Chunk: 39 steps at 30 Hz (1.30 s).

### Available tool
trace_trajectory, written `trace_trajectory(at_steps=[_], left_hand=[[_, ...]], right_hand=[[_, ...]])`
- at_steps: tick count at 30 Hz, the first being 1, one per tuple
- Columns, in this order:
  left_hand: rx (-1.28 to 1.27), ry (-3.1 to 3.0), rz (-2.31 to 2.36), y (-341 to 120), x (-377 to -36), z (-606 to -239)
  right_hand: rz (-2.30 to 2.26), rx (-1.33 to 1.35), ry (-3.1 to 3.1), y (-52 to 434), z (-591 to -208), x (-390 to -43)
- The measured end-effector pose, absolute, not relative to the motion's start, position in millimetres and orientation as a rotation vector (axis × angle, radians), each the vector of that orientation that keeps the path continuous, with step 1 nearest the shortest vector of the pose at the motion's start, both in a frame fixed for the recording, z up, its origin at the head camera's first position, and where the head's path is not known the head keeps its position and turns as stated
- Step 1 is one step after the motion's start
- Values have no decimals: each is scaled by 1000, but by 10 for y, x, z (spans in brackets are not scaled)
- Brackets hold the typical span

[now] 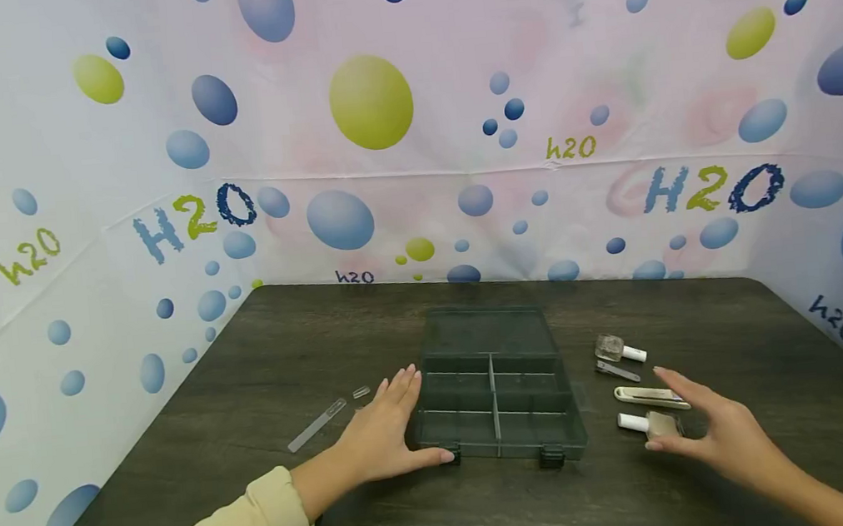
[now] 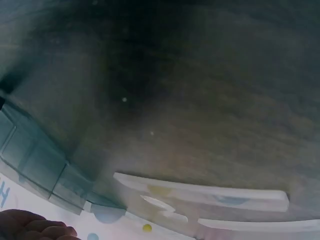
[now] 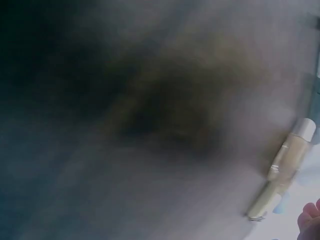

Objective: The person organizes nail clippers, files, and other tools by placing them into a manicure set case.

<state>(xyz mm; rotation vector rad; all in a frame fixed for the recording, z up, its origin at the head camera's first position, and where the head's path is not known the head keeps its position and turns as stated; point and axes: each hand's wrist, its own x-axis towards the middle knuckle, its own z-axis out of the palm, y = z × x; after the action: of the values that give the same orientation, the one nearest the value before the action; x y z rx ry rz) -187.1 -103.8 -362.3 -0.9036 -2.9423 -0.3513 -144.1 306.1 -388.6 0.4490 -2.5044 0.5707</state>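
The backdrop (image 1: 406, 89) reads "H2O" in large letters and "h2o" in small.

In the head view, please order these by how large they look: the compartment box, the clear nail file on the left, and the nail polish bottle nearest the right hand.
1. Compartment box, clearly largest.
2. Clear nail file, long but very thin.
3. Nail polish bottle, shortest, though thicker than the file.

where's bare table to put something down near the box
Free: the wide strip behind the open organizer box up to the backdrop, and the front edge between the two forearms. Left of the left hand only a nail file lies. Crowded: right of the box, two polish bottles and clippers under the right hand.
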Motion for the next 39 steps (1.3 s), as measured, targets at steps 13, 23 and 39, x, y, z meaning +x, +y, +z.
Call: trace_trajectory(at_steps=[13,23,39], left_hand=[[-933,-2980,-371,-958,-1890,-3644],[-940,-2962,-343,-956,-1897,-3644],[-928,-2980,-340,-949,-1866,-3637]], right_hand=[[660,216,-2764,3187,-3986,-1383],[704,286,-2770,3215,-4011,-1423],[777,183,-2829,3185,-3897,-1467]])
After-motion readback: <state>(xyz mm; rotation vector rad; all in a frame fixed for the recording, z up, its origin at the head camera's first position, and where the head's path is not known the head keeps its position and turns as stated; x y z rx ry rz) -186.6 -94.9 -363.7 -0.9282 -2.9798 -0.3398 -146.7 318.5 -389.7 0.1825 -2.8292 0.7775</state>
